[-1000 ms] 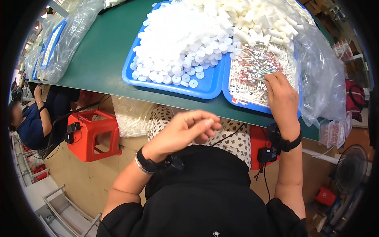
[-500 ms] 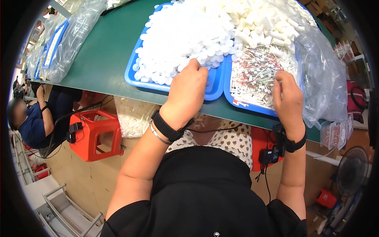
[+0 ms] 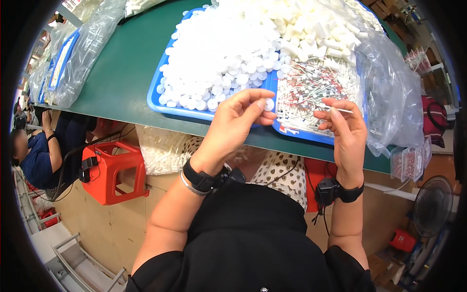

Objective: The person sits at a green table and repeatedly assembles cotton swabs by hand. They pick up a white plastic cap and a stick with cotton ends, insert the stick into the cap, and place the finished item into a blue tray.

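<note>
My left hand (image 3: 232, 121) is over the front edge of a blue tray (image 3: 152, 95). A small white round disc (image 3: 269, 104) is pinched at its fingertips. Many like discs (image 3: 214, 68) are heaped in that tray. To the right, my right hand (image 3: 346, 134) is raised above the front of a second blue tray (image 3: 304, 136). Its thumb and fingers pinch a thin white stick (image 3: 340, 109), held nearly level. Beneath it lies a dense pile of thin sticks (image 3: 309, 85) with white ends, some with red or metallic shafts.
Cream foam cylinders (image 3: 311, 24) are piled behind the trays on the green table (image 3: 121, 63). Clear plastic bags (image 3: 389, 92) lie at the right edge. Below left are a red stool (image 3: 114, 173) and a seated person (image 3: 39, 151); a black fan (image 3: 433, 207) is at the lower right.
My left hand has come up out of the disc heap with a disc at its fingertips. My right hand has lifted and turned, and a thin stick now shows in its fingers.
</note>
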{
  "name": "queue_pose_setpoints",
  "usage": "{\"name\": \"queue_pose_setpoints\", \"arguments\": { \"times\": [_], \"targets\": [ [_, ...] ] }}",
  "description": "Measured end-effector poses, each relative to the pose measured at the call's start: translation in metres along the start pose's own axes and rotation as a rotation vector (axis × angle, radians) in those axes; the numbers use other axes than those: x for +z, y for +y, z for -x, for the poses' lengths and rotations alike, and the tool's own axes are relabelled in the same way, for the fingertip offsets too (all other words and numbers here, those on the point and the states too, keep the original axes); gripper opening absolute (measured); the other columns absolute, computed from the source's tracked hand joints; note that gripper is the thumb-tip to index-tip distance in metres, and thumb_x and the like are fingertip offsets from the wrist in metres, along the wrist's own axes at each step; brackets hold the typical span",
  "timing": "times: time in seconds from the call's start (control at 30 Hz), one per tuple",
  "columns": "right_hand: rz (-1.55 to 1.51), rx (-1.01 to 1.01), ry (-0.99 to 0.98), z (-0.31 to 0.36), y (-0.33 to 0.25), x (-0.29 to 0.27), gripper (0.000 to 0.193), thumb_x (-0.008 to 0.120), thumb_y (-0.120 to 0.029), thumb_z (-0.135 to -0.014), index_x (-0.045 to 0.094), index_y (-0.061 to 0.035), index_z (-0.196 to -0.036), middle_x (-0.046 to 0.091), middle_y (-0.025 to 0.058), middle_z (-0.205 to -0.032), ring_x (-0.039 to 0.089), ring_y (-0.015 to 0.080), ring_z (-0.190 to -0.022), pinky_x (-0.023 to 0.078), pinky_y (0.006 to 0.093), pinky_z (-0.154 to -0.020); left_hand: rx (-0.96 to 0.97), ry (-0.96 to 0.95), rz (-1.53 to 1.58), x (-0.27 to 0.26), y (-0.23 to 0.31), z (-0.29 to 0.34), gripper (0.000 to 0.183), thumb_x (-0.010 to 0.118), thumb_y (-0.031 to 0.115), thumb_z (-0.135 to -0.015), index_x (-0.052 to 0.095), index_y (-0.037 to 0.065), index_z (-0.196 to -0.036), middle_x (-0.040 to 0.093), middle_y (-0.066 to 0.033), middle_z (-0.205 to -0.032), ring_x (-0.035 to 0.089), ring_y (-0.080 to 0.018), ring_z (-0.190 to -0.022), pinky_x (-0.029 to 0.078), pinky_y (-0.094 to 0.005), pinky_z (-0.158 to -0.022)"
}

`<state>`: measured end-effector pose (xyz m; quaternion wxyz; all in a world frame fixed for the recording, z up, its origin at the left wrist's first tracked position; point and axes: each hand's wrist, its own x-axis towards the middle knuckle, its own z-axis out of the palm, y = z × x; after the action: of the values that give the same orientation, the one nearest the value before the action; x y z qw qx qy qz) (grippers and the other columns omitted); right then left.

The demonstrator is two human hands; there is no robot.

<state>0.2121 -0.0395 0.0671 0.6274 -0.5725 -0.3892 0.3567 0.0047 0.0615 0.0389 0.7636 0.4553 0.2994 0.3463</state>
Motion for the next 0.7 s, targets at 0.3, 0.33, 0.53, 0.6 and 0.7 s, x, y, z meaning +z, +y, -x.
{"name": "queue_pose_setpoints", "arguments": {
  "times": [0.3,0.33,0.53,0.6,0.7],
  "targets": [
    [-0.110,0.020,-0.066,0.005,-0.002,-0.003,0.016,0.058,-0.008,-0.096,0.062,0.0016,-0.107,0.066,0.0101,-0.094,0.059,0.0096,-0.071,0.045,0.0220,-0.058,-0.290,-0.126,0.676,0.012,-0.027,0.017,0.032,0.054,0.025,-0.101,0.056,-0.001,-0.120,0.067,-0.0078,-0.100,0.064,-0.0121,-0.086,0.053,-0.0241,-0.075],
    [-0.078,0.002,-0.106,0.011,-0.002,0.000,0.016,0.058,-0.008,-0.096,0.062,0.0018,-0.107,0.066,0.0102,-0.094,0.059,0.0096,-0.071,0.045,0.0220,-0.058,-0.326,-0.122,0.727,0.016,-0.027,0.019,0.033,0.053,0.026,-0.101,0.056,-0.001,-0.120,0.067,-0.0080,-0.100,0.064,-0.0122,-0.086,0.053,-0.0242,-0.075],
    [0.032,-0.027,-0.118,0.020,0.004,0.009,0.014,0.058,-0.006,-0.096,0.062,0.0014,-0.107,0.068,0.0103,-0.093,0.061,0.0104,-0.072,0.047,0.0219,-0.061,-0.414,-0.154,0.889,0.018,-0.035,0.022,0.038,0.051,0.032,-0.102,0.056,0.000,-0.122,0.065,-0.0063,-0.099,0.060,-0.0109,-0.084,0.051,-0.0236,-0.076],
    [0.035,-0.024,-0.101,0.021,0.004,0.009,0.014,0.059,-0.007,-0.096,0.063,0.0011,-0.107,0.068,0.0099,-0.093,0.061,0.0103,-0.072,0.047,0.0218,-0.061,-0.436,-0.141,0.914,0.019,-0.036,0.023,0.038,0.051,0.031,-0.102,0.055,-0.001,-0.122,0.065,-0.0069,-0.099,0.060,-0.0112,-0.082,0.051,-0.0231,-0.075],
    [0.034,-0.030,-0.099,0.020,0.007,0.008,0.014,0.058,-0.006,-0.096,0.063,0.0011,-0.107,0.068,0.0096,-0.094,0.061,0.0103,-0.073,0.047,0.0219,-0.061,-0.446,-0.130,0.940,0.020,-0.036,0.023,0.037,0.052,0.030,-0.102,0.055,-0.001,-0.122,0.065,-0.0069,-0.098,0.059,-0.0112,-0.082,0.051,-0.0231,-0.074]
  ]
}}
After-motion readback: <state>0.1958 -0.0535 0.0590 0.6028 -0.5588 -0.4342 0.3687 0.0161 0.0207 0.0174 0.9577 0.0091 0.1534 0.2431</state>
